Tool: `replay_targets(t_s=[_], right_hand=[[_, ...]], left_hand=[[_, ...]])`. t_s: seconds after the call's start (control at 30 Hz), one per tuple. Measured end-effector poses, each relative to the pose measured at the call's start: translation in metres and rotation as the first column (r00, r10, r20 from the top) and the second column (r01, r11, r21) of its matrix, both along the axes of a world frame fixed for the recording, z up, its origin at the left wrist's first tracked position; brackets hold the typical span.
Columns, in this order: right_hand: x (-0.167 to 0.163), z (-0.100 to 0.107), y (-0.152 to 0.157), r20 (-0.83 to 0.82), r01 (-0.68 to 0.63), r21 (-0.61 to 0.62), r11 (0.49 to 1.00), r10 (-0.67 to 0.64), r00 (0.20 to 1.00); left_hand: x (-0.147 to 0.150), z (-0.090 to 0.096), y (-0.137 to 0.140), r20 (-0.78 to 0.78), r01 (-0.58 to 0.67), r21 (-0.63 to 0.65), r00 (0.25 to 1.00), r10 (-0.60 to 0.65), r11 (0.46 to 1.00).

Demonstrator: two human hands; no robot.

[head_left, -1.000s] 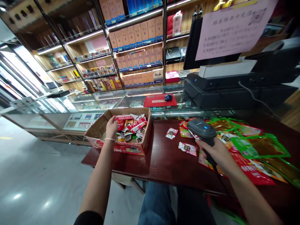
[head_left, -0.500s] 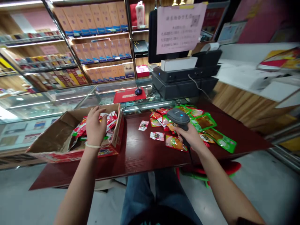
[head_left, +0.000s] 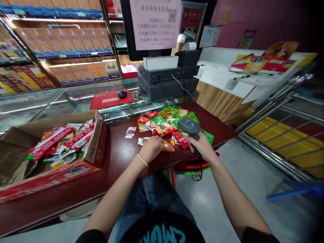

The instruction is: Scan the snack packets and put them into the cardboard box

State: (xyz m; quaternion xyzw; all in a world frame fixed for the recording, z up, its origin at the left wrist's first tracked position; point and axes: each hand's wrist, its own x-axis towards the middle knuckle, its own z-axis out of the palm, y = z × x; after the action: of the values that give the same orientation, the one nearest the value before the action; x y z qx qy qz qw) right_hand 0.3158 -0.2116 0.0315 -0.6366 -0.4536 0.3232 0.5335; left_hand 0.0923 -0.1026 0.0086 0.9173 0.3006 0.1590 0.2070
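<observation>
My right hand [head_left: 204, 145] is wrapped round the handle of a dark grey barcode scanner [head_left: 187, 125], held above the right part of the table with a small blue light showing on top. My left hand [head_left: 152, 148] is low over the table, its curled fingers at the left end of an orange and red snack packet [head_left: 169, 145]; the fingertips are partly hidden. Behind both hands is a pile of red, green and white snack packets [head_left: 164, 126]. One small white and pink packet [head_left: 130, 132] lies apart, and another white packet [head_left: 142, 140] is beside my left hand.
An opened cardboard box [head_left: 100, 141] with several snack packets stands at the left on the dark red table [head_left: 117, 157]. A monitor bearing a pink notice [head_left: 155, 25] rises behind a black cash drawer [head_left: 167, 88]. A mouse [head_left: 122, 94] rests on a red pad. Metal railings [head_left: 273, 155] stand at right.
My left hand has moved right, from above the cardboard box to the orange snack packet. My right hand still holds the scanner. The view has turned to the right.
</observation>
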Motion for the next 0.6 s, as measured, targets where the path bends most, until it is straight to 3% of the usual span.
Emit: replay_targets(t_s=[0.13,0.23,0.4,0.6], right_hand=[[0.012,-0.003,-0.011,-0.012,0.019,0.000,1.000,-0.019,1.000],[0.015,-0.004,-0.013,-0.014,0.020,0.017,1.000,-0.020,1.000],[0.011,-0.006,-0.012,-0.047,0.022,0.023,0.999,-0.021,0.999],[0.005,-0.015,-0.019,-0.060,0.007,-0.035,0.999,-0.009,0.998]], left_hand=[[0.021,-0.025,-0.005,-0.051,0.029,-0.004,0.998,-0.029,1.000],[0.024,-0.033,0.001,-0.080,0.050,-0.026,0.995,-0.052,0.998],[0.022,-0.029,0.017,-0.205,0.099,-0.045,0.973,-0.106,0.994],[0.025,-0.025,0.024,-0.307,0.018,-0.012,0.951,-0.020,1.000]])
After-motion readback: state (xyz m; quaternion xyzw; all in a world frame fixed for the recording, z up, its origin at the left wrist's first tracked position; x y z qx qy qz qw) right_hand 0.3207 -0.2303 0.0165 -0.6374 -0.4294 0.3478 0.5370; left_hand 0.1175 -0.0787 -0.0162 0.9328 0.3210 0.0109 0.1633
